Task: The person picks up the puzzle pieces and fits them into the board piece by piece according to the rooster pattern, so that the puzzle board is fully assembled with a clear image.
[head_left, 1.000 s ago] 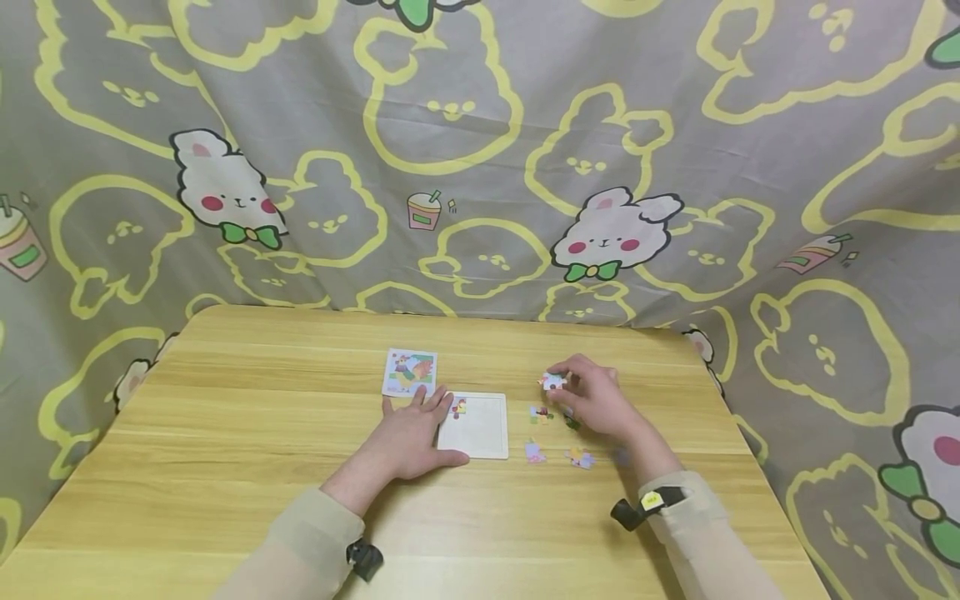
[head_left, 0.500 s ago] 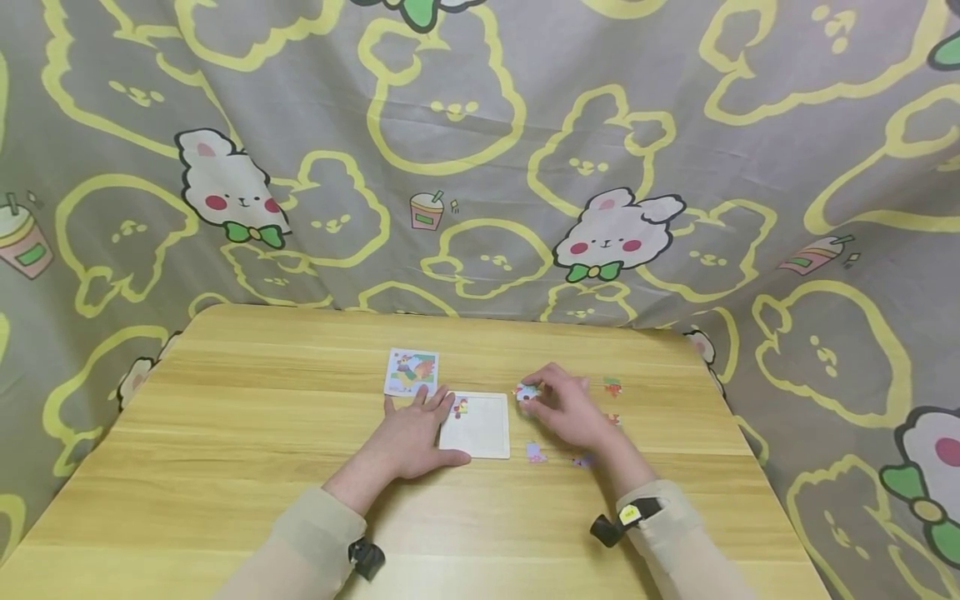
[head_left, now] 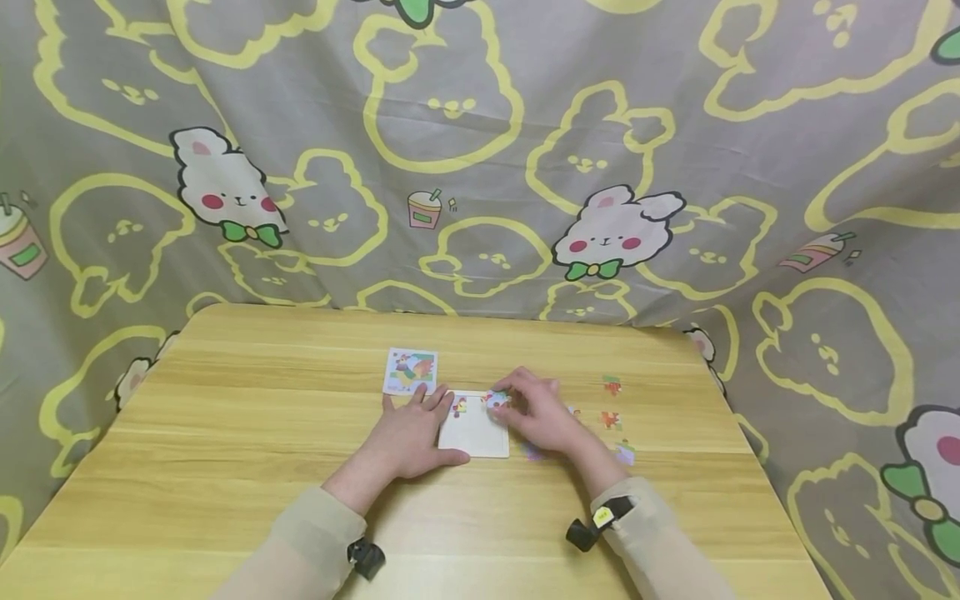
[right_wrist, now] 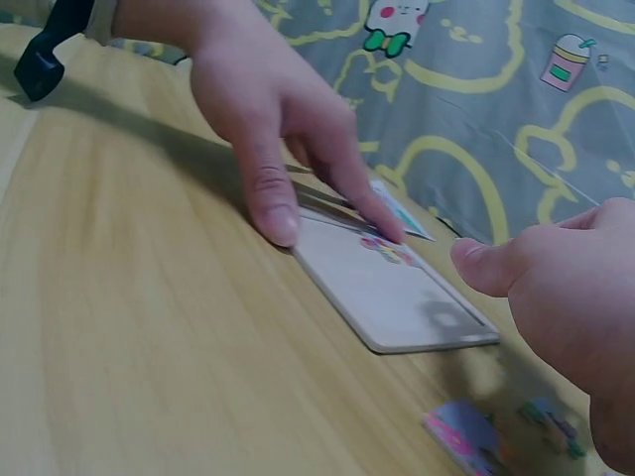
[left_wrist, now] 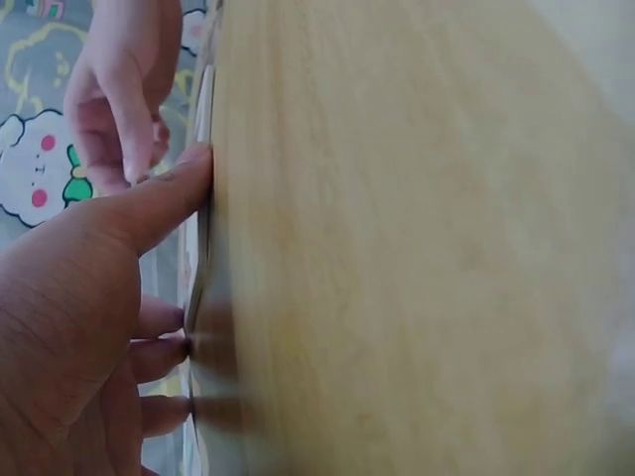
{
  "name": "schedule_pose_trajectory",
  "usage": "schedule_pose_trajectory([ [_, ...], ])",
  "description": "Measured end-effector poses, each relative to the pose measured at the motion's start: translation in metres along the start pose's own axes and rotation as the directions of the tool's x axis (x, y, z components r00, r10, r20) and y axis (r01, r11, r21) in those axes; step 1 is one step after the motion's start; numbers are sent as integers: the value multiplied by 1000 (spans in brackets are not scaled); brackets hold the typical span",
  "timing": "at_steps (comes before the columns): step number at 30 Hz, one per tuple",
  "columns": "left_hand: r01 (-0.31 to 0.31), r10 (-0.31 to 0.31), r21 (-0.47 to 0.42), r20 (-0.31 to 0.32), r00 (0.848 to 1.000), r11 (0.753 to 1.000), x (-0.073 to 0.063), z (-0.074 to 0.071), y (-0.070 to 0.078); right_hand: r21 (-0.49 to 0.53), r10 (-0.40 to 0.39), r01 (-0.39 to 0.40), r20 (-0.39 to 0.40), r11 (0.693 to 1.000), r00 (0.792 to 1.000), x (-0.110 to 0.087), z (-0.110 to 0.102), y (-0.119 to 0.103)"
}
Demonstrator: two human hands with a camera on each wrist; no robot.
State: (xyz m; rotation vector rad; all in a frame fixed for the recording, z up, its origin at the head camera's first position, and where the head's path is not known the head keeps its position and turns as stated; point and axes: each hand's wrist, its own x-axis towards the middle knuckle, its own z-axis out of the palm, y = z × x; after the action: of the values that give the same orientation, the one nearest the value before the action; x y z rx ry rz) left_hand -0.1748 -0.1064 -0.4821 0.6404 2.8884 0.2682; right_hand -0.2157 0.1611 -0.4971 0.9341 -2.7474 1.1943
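My left hand (head_left: pixel 405 440) rests at the left side of a white puzzle tray (head_left: pixel 477 439), fingers spread, thumb along the front edge. In the right wrist view, its thumb and a finger touch the tray's border (right_wrist: pixel 382 349). One small colourful puzzle piece (head_left: pixel 460 407) lies in the tray's upper left corner. Between thumb and fingertips my right hand (head_left: pixel 542 411) pinches a light blue jigsaw piece (head_left: pixel 496 400) over the tray's upper right corner. The right wrist view hides that piece behind the hand (right_wrist: pixel 571 278).
A picture card (head_left: pixel 410 372) of a rooster lies behind the left hand. Right of the tray are several loose puzzle pieces (head_left: pixel 611 420), some partly covered by the right hand and forearm. A patterned curtain (head_left: pixel 465 192) hangs behind the wooden table (head_left: pixel 262 400).
The right hand has carried the pinched puzzle piece leftward, from above the loose pieces to the tray's upper right corner. The left hand has stayed in place.
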Motion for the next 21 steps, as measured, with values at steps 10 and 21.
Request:
schedule_pose_trajectory([
  [10,-10,10,61,2,1000,998,-2,-5,3,-49,-5,7,22,999,1000,10,17,-5],
  [21,-24,23,91,9,1000,996,-2,-5,2,-120,27,-23,36,993,999,17,27,-5],
])
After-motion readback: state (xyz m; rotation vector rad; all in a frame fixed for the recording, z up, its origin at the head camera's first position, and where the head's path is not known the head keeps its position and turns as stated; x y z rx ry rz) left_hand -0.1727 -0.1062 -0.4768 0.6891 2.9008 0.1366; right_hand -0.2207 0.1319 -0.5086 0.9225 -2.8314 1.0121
